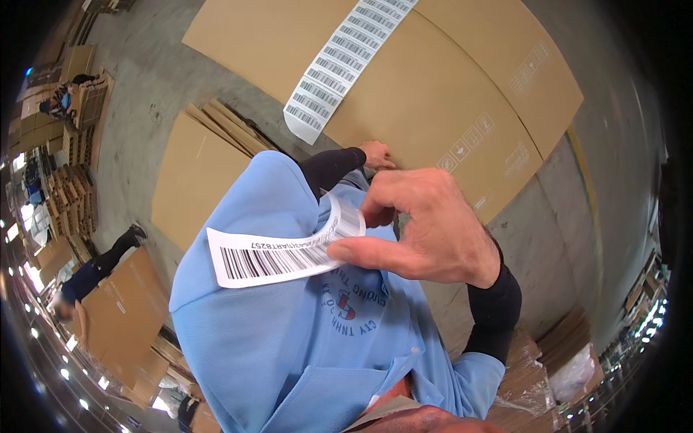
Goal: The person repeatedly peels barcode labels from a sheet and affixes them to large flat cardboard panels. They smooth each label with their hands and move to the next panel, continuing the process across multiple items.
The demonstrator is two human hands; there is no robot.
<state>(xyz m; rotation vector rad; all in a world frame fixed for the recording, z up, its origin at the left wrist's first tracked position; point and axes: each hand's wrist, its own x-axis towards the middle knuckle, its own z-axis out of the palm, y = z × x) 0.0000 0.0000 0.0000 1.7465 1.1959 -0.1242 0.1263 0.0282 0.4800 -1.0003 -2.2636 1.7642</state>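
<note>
My right hand pinches a white barcode label between thumb and fingers. The label curls upward, and its loose end hangs out to the left in front of my light blue shirt. My left hand lies at the near edge of a large flat cardboard sheet; its fingers are small in view and partly hidden, so I cannot tell their pose. On that cardboard lies a long white strip of barcode labels, its near end by the left edge, above my left sleeve.
More flat cardboard sheets are stacked on the floor to the left. A person bends over another cardboard sheet at the lower left. Pallets stand farther left. Plastic-wrapped cardboard is at the lower right.
</note>
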